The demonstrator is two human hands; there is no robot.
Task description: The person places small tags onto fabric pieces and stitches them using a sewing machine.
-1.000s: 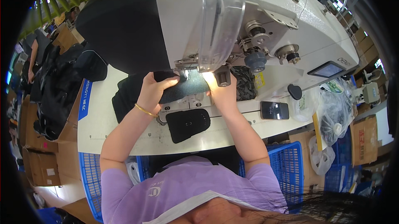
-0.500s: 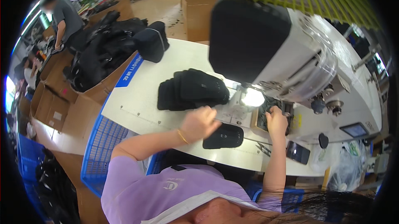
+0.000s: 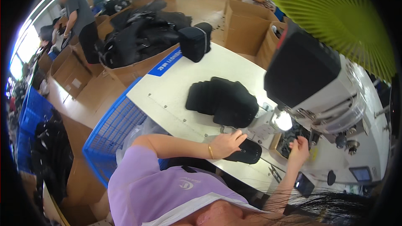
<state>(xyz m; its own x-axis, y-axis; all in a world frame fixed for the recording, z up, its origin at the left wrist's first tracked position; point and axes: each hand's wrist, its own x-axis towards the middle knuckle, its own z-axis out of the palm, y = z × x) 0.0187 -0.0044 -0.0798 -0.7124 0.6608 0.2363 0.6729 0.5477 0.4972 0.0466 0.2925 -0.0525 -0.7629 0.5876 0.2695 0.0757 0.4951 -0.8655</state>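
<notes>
My left hand (image 3: 228,144) hovers at the left end of a flat black fabric piece (image 3: 249,151) on the white sewing table (image 3: 165,90). Its fingers are loosely bent, tips apart, and nothing shows between them. A stack of similar black pieces (image 3: 226,100) lies just beyond it. My right hand (image 3: 299,150) is at a small open box (image 3: 275,144) of little dark parts (image 3: 289,137). Its fingertips are pinched together, and whatever they hold is too small to make out. The lit sewing machine head (image 3: 272,125) stands between the stack and the box.
Scissors (image 3: 274,173) and a phone (image 3: 304,184) lie near the table's front edge. A black cap (image 3: 194,43) sits at the far left corner. A blue basket (image 3: 113,138) and a carton of black goods (image 3: 138,64) stand left. A green fan (image 3: 335,16) hangs upper right; a person (image 3: 79,16) stands far left.
The whole view has swung, so the table appears farther right. My left hand has come down nearer the single black piece. My right hand stays by the box, slightly toward its right side.
</notes>
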